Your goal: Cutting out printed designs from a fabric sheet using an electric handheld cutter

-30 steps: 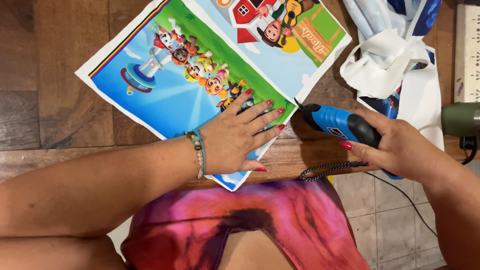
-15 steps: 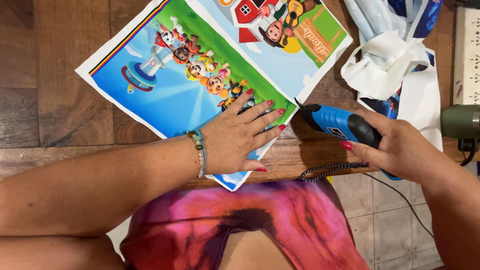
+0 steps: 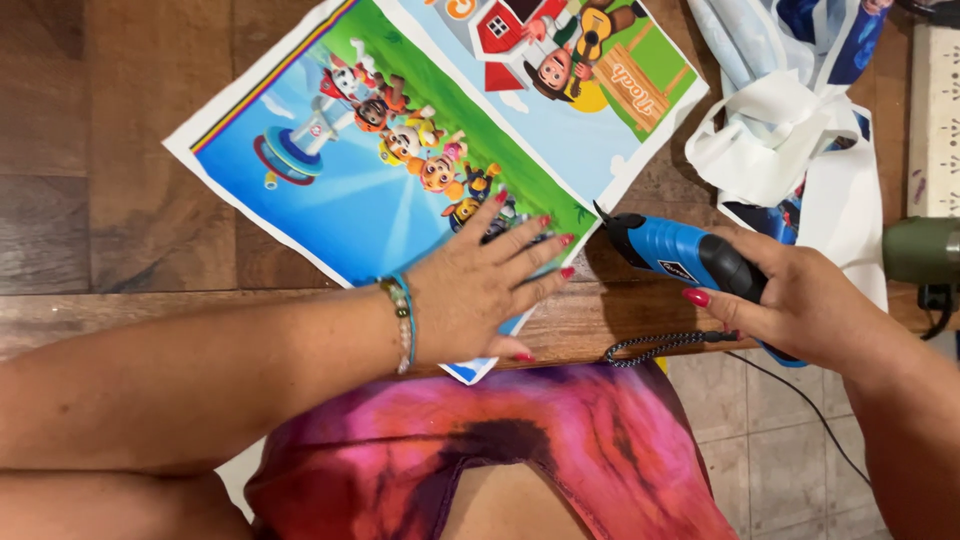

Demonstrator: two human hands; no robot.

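A large printed sheet (image 3: pixel 330 190) with cartoon animals on blue and green lies on the wooden table (image 3: pixel 120 120). My left hand (image 3: pixel 480 290) presses flat on its near right corner, fingers spread, beaded bracelets on the wrist. My right hand (image 3: pixel 800 305) grips a blue and black electric cutter (image 3: pixel 680 255). The cutter's dark tip sits at the sheet's right edge, just beyond my left fingertips. A braided cord (image 3: pixel 660 345) hangs from the cutter over the table edge.
Crumpled white and blue printed fabric scraps (image 3: pixel 790 140) lie at the far right. A green tool (image 3: pixel 920 250) and a white power strip (image 3: pixel 935 110) sit at the right edge. Tiled floor (image 3: pixel 760 430) shows below the table, past my pink tie-dye clothing (image 3: pixel 520 450).
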